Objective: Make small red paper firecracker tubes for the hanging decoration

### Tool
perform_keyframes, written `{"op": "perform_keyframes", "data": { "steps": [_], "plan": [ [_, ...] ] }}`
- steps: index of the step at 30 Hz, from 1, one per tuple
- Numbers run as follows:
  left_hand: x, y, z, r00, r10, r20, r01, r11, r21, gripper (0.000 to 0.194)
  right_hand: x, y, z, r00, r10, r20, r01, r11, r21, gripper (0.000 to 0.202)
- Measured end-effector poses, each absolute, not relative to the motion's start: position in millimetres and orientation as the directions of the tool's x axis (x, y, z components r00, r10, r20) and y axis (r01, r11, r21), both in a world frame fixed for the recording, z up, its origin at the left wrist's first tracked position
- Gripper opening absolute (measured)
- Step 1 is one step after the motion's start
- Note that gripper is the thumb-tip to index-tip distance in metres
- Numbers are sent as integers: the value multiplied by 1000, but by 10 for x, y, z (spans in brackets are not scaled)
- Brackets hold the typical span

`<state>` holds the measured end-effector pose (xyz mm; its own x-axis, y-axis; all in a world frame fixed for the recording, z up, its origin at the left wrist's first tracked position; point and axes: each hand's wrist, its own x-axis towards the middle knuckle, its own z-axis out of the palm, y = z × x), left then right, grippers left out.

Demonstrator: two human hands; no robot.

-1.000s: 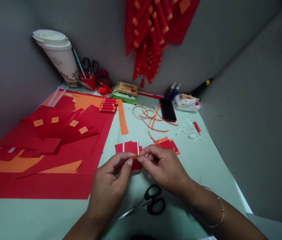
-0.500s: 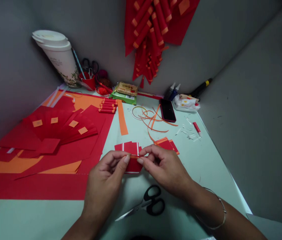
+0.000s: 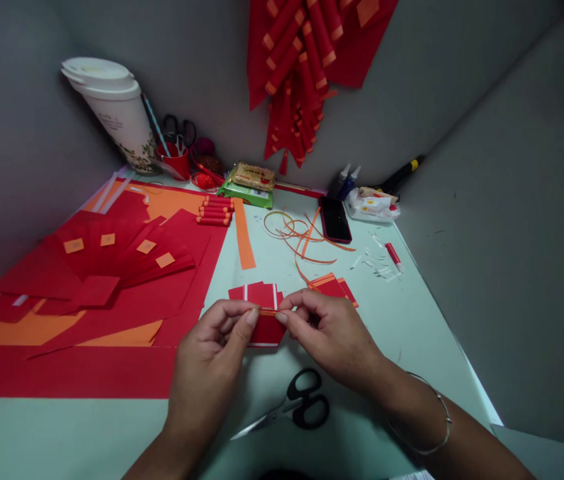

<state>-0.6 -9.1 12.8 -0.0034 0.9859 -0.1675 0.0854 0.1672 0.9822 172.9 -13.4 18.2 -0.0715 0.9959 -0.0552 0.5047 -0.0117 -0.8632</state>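
A small red paper piece [image 3: 268, 329] with a pale strip along its near edge is pinched at its far edge by both hands. My left hand [image 3: 219, 347] grips the left end between thumb and index finger, and my right hand [image 3: 325, 330] grips the right end the same way. An orange band shows along the edge between the fingertips. Just beyond lie red paper pieces with white strips [image 3: 261, 295]. Red and orange rectangles [image 3: 333, 287] are partly behind my right hand. Black-handled scissors [image 3: 295, 407] lie open nearer to me.
Large red sheets [image 3: 112, 373] and a pleated red fan [image 3: 127, 253] cover the left side. Orange strips [image 3: 307, 233], a phone [image 3: 335, 220], rolled red tubes [image 3: 215, 211] and a white cup [image 3: 115, 113] stand or lie farther back. Red paper decorations [image 3: 302, 60] hang on the wall.
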Motion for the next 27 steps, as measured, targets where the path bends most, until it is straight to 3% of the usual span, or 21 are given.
{"op": "perform_keyframes", "data": {
  "steps": [10, 18, 27],
  "plan": [
    [7, -77, 84, 66, 979, -192, 39, 190, 981, 18, 1716, -143, 200, -87, 996, -32, 505, 16, -863, 8],
    [-15, -81, 42, 42, 982, -182, 150, 174, 973, 15, 1731, -138, 200, -134, 990, -38, 552, 43, -833, 8],
    [-2, -70, 49, 22, 984, -176, 142, 171, 975, 12, 1734, -114, 168, -167, 974, 150, 634, 223, -741, 12]
  ]
}}
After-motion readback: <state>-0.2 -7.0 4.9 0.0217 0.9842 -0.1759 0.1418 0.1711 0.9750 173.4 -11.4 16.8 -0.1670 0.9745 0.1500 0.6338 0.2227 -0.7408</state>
